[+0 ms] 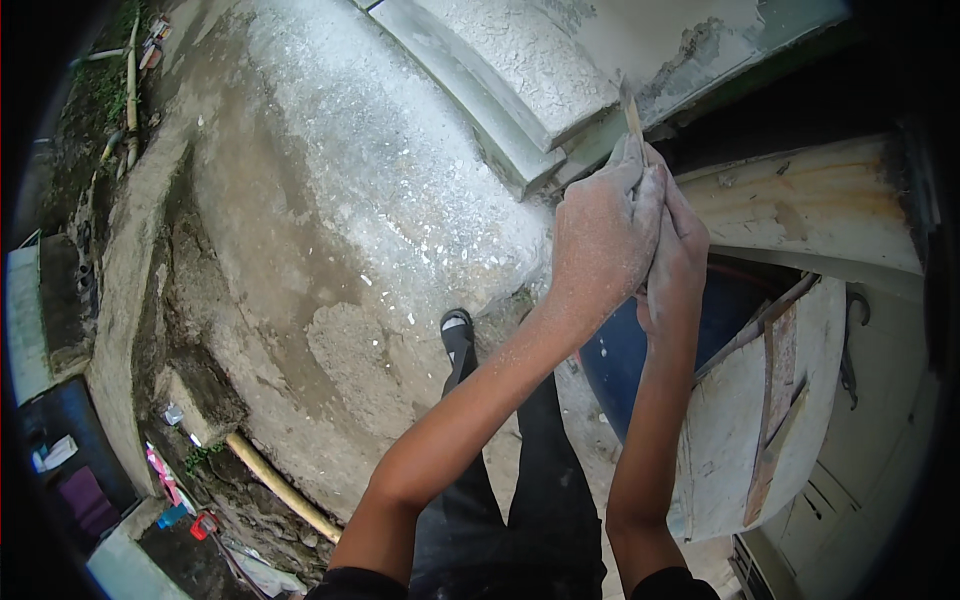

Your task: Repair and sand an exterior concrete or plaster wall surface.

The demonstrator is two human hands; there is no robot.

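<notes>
Clasping a thin tool between left hand and right hand (both dusty), near the chipped plaster surface, far right.

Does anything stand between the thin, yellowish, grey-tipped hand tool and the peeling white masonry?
Nothing visible does. The dusty left hand and right hand close together around the tool, whose tip overlaps the masonry in view; actual contact cannot be told.
</notes>
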